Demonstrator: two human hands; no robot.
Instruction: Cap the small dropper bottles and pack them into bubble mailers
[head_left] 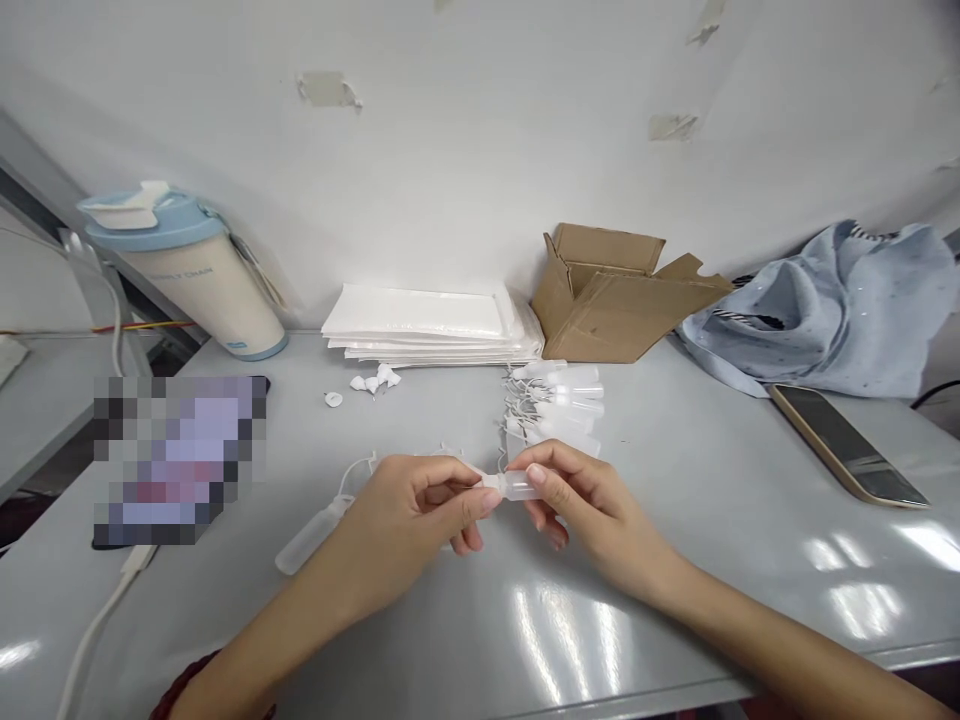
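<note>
Between my hands is a small translucent plastic bottle (520, 486), lying level above the desk. My right hand (581, 495) pinches its body between thumb and fingers. At its other end my left hand (431, 500) is closed on the small white cap (489, 482), its fingers hiding part of it. A second translucent bottle (307, 537) with a looped strap lies on the desk, partly behind my left forearm. Beyond my right hand lies a row of several similar bottles (574, 392) with their straps bunched. Several small white caps (375, 380) lie farther back on the left.
Stacked white padded envelopes (420, 312) and an open cardboard box (607, 315) stand against the wall. At left are a tumbler (202, 280) and a blurred phone (187, 460) on a cable (94, 625). At right lie another phone (844, 440) and a blue cloth bag (832, 310).
</note>
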